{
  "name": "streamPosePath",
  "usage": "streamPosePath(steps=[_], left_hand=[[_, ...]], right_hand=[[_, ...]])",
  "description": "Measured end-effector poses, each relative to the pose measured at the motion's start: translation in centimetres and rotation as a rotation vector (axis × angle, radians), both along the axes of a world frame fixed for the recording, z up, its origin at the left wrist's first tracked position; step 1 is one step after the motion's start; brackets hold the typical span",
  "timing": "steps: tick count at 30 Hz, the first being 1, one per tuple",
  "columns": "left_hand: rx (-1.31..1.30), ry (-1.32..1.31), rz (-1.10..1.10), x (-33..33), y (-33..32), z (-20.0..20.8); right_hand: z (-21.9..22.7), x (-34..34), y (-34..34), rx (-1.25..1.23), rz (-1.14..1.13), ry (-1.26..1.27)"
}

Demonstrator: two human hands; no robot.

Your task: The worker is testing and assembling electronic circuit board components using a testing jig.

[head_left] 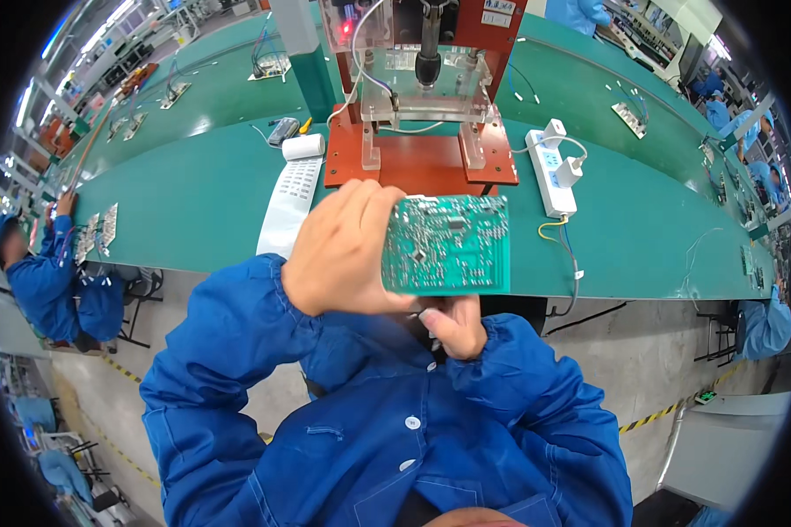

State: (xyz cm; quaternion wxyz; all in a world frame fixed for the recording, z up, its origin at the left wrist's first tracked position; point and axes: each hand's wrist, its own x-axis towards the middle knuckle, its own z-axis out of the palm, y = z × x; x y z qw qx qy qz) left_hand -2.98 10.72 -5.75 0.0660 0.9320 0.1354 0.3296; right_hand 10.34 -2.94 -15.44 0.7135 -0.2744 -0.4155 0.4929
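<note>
A green circuit board (453, 250) is held up in front of me, its soldered side with small parts facing the camera. My left hand (347, 250) grips its left edge, fingers over the top corner and thumb along the bottom. Below the board's lower edge is my right hand (457, 325), its thumb bent and its fingers partly hidden under the board. What the right hand closes on, if anything, cannot be made out. Just beyond the board stands a press fixture (426, 110) with an orange-red base (347, 158) and clear plastic parts.
A roll of printed labels (303, 147) trails toward me on the green table (193, 193). On the right lies a white power strip (551, 171) with plugs and a cable. Boards with wires (628, 119) sit on the far belt. A co-worker (48, 272) sits at the left.
</note>
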Motion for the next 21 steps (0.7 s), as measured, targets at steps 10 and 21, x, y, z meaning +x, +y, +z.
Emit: streamPosePath(steps=[10, 21], left_hand=[[0.038, 0.155, 0.284, -4.2, 2.3, 3.3], [0.209, -0.258, 0.418, 1.2, 8.6, 10.0]], right_hand=[[0.5, 1.1, 9.0, -0.201, -0.209, -0.054], [-2.1, 3.9, 16.9, -0.316, -0.266, -0.171]])
